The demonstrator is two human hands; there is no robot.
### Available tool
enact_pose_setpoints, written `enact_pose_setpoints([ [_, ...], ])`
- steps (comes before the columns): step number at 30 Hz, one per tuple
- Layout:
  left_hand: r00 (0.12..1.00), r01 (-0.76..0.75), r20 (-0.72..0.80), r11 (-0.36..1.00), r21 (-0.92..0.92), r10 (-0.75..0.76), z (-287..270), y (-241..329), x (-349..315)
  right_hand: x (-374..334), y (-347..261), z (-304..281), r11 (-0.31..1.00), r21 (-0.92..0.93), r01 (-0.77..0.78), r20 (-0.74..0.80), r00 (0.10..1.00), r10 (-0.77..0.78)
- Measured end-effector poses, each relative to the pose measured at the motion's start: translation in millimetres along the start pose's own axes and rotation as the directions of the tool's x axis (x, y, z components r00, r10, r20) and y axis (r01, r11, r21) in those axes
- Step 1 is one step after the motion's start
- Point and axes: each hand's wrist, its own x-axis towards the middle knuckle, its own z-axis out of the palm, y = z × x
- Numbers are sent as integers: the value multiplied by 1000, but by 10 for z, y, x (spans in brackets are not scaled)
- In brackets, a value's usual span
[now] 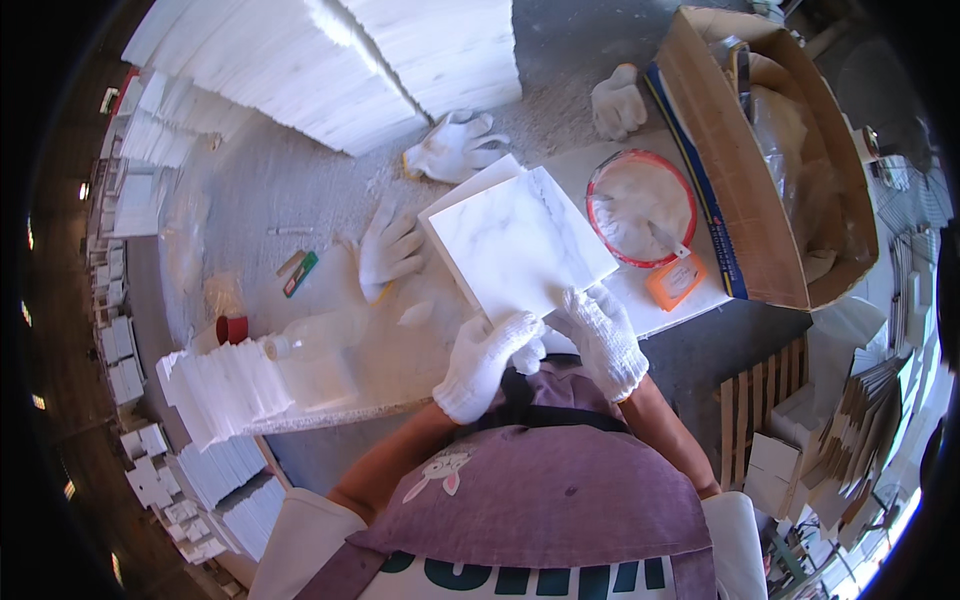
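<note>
A square white marble-look tile (525,235) with grey veins lies over a second white tile (432,212), whose edge shows at its far left. My left hand (487,362), in a white knit glove, is at the tile's near edge with its fingers curled inward. Close beside it, my right hand (607,338), gloved alike, has bent fingers against the near right edge of the tile. The fingertips of both hands come near each other; anything small between them is hidden.
Loose white gloves (390,250) lie left of the tile. To its right are a red-rimmed tub (650,190) of pale paste with a scraper, an orange box (676,282) and a large cardboard carton (700,160). Tile stacks (300,70) stand behind; a green-handled tool (300,274) lies left.
</note>
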Motion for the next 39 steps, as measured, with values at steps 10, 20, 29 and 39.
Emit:
enact_pose_setpoints([
  [10,747,-476,622,842,256,233,1327,1040,36,-467,-1767,-160,524,-444,727,-87,547,-833],
  [20,648,-500,693,863,73,317,1744,1167,36,-1100,-2002,-675,569,56,820,-174,569,-804],
  [29,516,-736,746,663,135,421,1834,1154,-91,-1055,-1746,-830,419,5,908,-55,419,-906],
  [39,401,-865,835,455,210,376,1811,1171,-172,-1165,-1716,-601,530,66,845,-321,521,-791],
])
